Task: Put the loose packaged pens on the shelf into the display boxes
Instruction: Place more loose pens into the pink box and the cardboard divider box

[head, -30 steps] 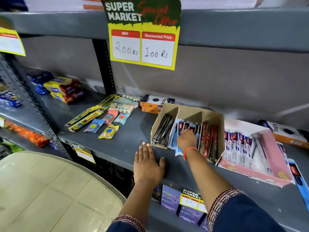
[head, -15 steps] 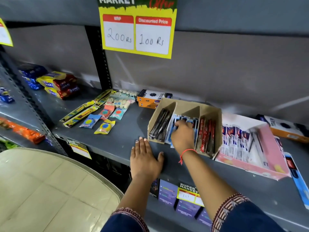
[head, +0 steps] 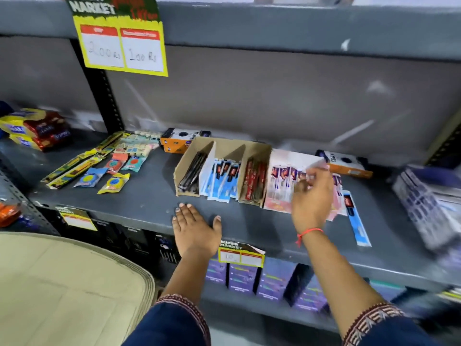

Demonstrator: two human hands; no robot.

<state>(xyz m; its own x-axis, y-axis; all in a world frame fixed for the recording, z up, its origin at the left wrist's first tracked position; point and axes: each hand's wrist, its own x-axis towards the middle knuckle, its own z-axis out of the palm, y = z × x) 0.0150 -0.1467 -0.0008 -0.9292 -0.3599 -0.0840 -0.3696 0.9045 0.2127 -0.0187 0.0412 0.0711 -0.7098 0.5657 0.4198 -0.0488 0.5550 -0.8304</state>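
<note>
Pens (head: pixel 280 182) in the pink box (head: pixel 295 158) sit under our loosely spread, empty right hand (head: pixel 311 196), left hand (head: pixel 197 228) flat and open just in front of the cardboard box (head: pixel 182 168).

"SUPER MARKET", "200 Rs", "100 Rs" on hanging yellow sign (head: pixel 119 43); "SUPER MARKET" on shelf-edge tag (head: pixel 240 253)

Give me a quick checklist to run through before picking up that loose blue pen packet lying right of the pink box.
1. Loose blue pen packet flat on the grey shelf, nothing on top: ok.
2. Right hand free to grab: cannot tell, the fingers are blurred over the pink display box.
3. Left hand flat on the shelf edge, empty: ok.
4. Matching blue packets are in the middle slot of the brown cardboard display box: ok.
5. Room left in that slot: not ok, packets spill over the front.
</note>
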